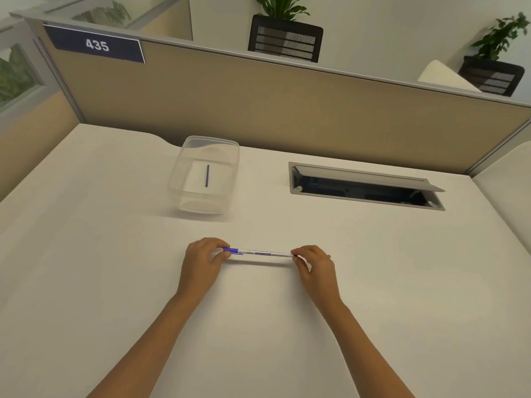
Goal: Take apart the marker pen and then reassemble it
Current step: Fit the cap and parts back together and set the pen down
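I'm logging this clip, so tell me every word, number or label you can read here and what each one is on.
"435": white digits on the dark blue sign fixed to the top of the cubicle partition.
Print along the white barrel of the marker pen, held between the left hand and the right hand: too small and blurred to read.
The clear plastic container shows no readable text.
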Demonstrator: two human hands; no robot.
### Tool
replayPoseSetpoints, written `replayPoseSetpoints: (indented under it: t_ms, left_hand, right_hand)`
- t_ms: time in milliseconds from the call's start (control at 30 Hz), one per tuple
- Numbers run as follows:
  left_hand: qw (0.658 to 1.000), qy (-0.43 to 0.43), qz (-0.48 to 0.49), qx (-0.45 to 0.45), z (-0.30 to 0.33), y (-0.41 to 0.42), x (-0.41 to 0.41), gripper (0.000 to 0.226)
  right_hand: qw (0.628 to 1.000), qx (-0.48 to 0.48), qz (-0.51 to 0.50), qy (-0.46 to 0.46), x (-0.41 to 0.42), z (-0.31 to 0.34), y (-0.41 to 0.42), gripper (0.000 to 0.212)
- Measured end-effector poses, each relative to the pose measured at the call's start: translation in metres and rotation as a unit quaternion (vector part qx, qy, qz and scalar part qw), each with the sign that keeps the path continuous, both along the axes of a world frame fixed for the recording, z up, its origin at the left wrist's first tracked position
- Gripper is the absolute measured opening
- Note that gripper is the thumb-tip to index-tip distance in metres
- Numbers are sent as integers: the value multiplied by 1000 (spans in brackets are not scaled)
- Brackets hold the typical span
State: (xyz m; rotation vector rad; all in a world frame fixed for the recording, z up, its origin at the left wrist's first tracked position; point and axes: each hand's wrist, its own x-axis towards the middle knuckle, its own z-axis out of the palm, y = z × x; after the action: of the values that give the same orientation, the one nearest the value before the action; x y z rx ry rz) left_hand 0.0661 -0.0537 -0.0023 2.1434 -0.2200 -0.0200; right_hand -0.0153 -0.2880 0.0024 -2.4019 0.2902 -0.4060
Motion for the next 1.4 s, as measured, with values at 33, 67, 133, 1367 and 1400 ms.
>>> replayPoseSetpoints:
  t_ms: [33,67,133,1367,1400]
  left_hand:
    - [999,-29,3,35,-4,-1,3,11]
    - [997,-44,11,61,-8,-3,5,11]
    - [994,-54,24,88,-15,-4,7,11]
    - [935,-56,-99,335,-16,31,-48,100]
    - [935,-59,-97,335,-16,31,-48,101]
  right_hand:
    - [1000,-24,-6,-1,4,-6,-1,15]
    - [999,-42,-11,0,7,-11,-1,16]
    - [998,-61,-21,1,12,-19,0,17]
    - [961,-184,-49,202,-63,-41,-18,59]
    - [961,-181,-49,204,-62,-41,-18,59]
